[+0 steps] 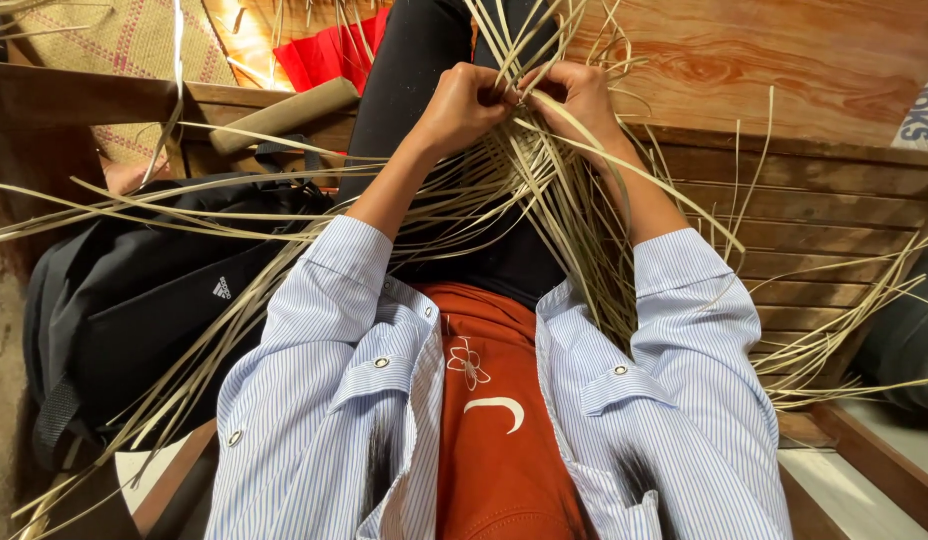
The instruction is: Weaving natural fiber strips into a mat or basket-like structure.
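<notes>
Left hand point(466, 105) is curled into a near fist, fingers pinched tight on thin pale cane strips point(544, 190) at the point where they cross. Right hand point(582, 100) sits just beside it, thumbs close to touching, also clamped on the same cluster of strips. Strips fan outward from that crossing point: long ends run down-left over a black backpack point(134, 300), down-right across a slatted wooden bench point(834, 215), and upward past the hands. Below the crossing: rolled blue-striped shirt sleeves point(324, 370), rust-orange garment between them. Black-clad leg point(414, 70) lies under the strips. Up-left of the crossing: a wooden rod point(284, 115) and red cloth point(329, 55).
</notes>
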